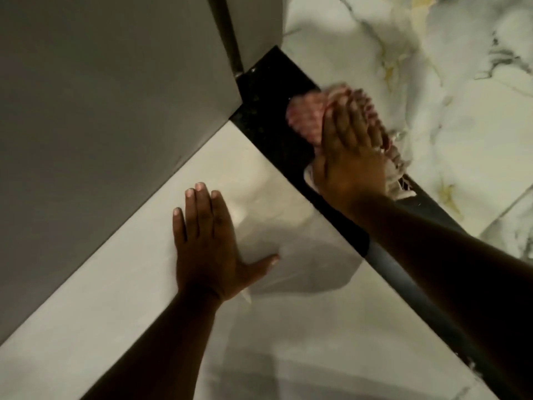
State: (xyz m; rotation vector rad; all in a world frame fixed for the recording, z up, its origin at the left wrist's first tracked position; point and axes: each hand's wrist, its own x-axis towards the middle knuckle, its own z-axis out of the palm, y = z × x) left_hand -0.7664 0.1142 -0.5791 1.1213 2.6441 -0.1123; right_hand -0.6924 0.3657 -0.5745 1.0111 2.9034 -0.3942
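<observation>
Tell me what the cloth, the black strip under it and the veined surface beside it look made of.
Cloth: soft textile, pink and white, with frayed threads at its edge.
Black strip: probably polished stone, perhaps granite; dark, speckled, glinting.
Veined surface: marble or marble-look tile, white with grey and yellowish veins.

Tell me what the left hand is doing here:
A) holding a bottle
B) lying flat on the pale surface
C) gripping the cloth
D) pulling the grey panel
B: the left hand lies flat with straight fingers on the pale surface, while the right hand presses the pinkish cloth on the black strip.
</observation>
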